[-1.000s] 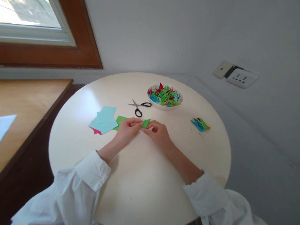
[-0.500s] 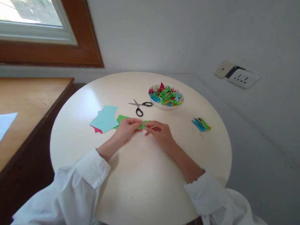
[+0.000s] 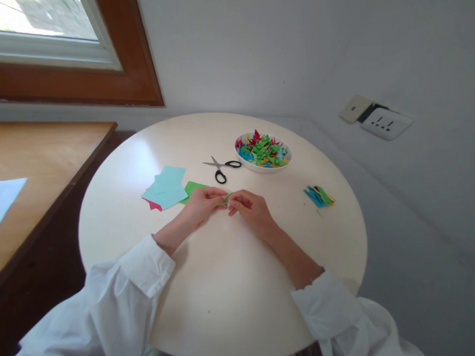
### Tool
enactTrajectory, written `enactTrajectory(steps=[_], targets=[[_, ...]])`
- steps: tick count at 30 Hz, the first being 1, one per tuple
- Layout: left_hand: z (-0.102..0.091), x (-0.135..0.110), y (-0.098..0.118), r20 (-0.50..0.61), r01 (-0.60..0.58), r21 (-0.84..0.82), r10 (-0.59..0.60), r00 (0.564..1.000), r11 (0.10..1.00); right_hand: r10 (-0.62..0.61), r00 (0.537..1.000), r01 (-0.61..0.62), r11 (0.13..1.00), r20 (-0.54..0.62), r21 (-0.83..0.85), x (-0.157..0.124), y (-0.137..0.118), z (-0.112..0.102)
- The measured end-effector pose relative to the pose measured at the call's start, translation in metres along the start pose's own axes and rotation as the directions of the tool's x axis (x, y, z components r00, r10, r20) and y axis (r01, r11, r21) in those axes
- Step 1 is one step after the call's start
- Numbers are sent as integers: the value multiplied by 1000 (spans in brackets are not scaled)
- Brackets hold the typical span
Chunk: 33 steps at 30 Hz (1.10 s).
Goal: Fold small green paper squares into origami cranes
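Between my two hands is a small folded green paper (image 3: pixel 226 198), mostly covered by the fingers. My left hand (image 3: pixel 203 204) pinches its left side between thumb and fingers. At its right side my right hand (image 3: pixel 252 209) is closed on it, fingertips nearly touching those of the left. Flat green paper (image 3: pixel 193 188) lies behind the left hand. Beside it are light blue paper sheets (image 3: pixel 167 188), overlapping, with a bit of pink paper (image 3: pixel 154 206) showing beneath.
Scissors (image 3: pixel 220 169) with black handles lie spread beyond my hands. Behind them stands a white bowl (image 3: pixel 261 169) full of colourful folded paper pieces. Paper strips (image 3: pixel 319 196) are piled at the right of the round white table (image 3: pixel 232 303). A wooden desk (image 3: pixel 45 154) is at left.
My right fingers have closed over the green paper's upper tip, so less of it shows. The left hand has shifted very slightly right. Other things stay put.
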<state>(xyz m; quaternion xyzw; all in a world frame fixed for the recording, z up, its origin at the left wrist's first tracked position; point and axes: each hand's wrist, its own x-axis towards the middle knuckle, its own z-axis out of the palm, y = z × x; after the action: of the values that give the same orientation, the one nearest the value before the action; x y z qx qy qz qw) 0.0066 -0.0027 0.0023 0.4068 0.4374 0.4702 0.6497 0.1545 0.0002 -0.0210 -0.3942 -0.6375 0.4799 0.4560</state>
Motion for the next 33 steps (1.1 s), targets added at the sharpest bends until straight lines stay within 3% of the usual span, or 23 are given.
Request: enactTrajectory(steps=[10, 19, 33], targets=[[1, 1, -2, -46, -57, 93, 61, 997, 994, 11, 999, -12, 1000, -31, -16, 1, 1, 2], [0, -1, -1, 12, -122, 142, 121, 993, 982, 19, 996, -20, 1000, -83, -10, 1, 0, 5], [-1, -2, 2, 34, -130, 172, 126, 991, 977, -47, 995, 43, 998, -90, -45, 0, -1, 5]])
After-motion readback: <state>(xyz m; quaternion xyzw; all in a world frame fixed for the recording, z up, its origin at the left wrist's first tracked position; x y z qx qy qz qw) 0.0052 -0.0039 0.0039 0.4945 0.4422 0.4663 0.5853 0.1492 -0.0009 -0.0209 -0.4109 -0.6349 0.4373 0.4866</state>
